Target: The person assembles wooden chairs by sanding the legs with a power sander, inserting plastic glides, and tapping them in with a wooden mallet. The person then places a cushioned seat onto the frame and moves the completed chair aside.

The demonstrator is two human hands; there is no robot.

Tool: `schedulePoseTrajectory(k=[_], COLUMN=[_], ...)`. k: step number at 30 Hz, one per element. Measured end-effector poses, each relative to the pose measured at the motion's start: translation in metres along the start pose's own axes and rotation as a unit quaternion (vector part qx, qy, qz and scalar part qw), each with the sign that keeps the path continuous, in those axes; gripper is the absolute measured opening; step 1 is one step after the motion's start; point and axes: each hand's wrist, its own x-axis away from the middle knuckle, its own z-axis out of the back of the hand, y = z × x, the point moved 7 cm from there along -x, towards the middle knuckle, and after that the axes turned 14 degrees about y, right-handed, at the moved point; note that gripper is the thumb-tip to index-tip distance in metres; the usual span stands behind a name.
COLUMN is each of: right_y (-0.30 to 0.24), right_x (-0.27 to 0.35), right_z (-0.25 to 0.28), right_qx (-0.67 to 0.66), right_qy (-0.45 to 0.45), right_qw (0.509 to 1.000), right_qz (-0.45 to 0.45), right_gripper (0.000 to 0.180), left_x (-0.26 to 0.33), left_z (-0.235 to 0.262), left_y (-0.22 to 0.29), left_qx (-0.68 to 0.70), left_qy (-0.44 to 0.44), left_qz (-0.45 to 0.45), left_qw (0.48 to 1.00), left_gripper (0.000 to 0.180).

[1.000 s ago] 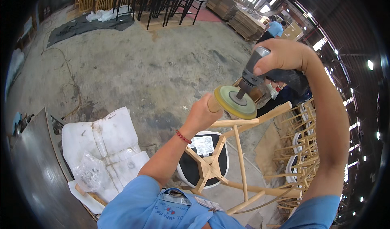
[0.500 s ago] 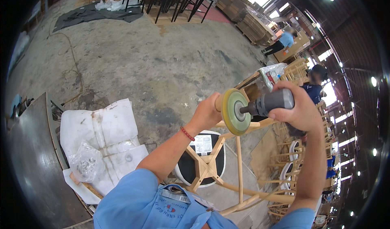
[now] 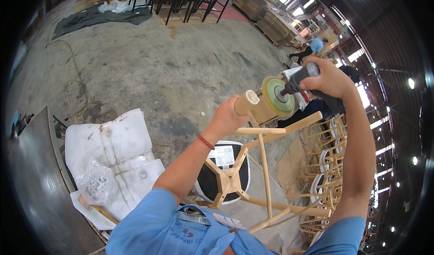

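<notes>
An upturned wooden chair (image 3: pixel 228 182) stands before me, its black seat underside with a white label showing below the crossed rails. My left hand (image 3: pixel 224 120) is wrapped around the end of one chair leg (image 3: pixel 247 103), whose pale round tip faces up. In my right hand (image 3: pixel 332 77) is a dark grey power sander (image 3: pixel 302 76), gripped by its body. Its round yellow-green disc (image 3: pixel 279 96) is to the right of the leg tip, apart from it. Another leg (image 3: pixel 303 123) of the chair juts out below the disc.
At left, white padded sheets (image 3: pixel 129 135) and a clear plastic bag (image 3: pixel 96 182) of small pieces lie beside a dark metal-topped table (image 3: pixel 34 182). More wooden chairs (image 3: pixel 323 173) line the right. Two people are beyond, one in light blue (image 3: pixel 315 46). Stacked cardboard (image 3: pixel 274 26) is farther back.
My right hand has lifted the sander up and to the right, away from the leg end. The leg tip, hidden behind the disc before, now shows. My left hand keeps its grip.
</notes>
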Motion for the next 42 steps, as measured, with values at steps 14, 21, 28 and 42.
schedulePoseTrajectory(k=[14, 21, 28, 42], right_y=[-0.034, -0.04, -0.027, -0.034], right_x=[0.006, 0.01, 0.009, -0.003], right_z=[-0.012, -0.005, -0.008, 0.002], right_qx=[-0.116, -0.169, -0.117, -0.044], right_qy=[-0.119, -0.113, -0.085, -0.071], right_qw=[0.972, 0.971, 0.978, 0.99], right_qz=[-0.167, -0.125, -0.15, -0.117], right_gripper=[0.066, 0.056, 0.063, 0.061], left_x=[0.001, 0.003, -0.001, 0.0], left_z=[0.008, 0.008, 0.007, 0.005], left_y=[-0.002, -0.002, -0.006, -0.003], left_qx=[-0.006, 0.002, -0.012, -0.013], left_qy=[0.02, 0.033, 0.043, 0.035], left_qz=[-0.006, -0.014, -0.05, -0.023], left_qw=[1.0, 0.999, 0.998, 0.999], left_gripper=[0.038, 0.038, 0.038, 0.038])
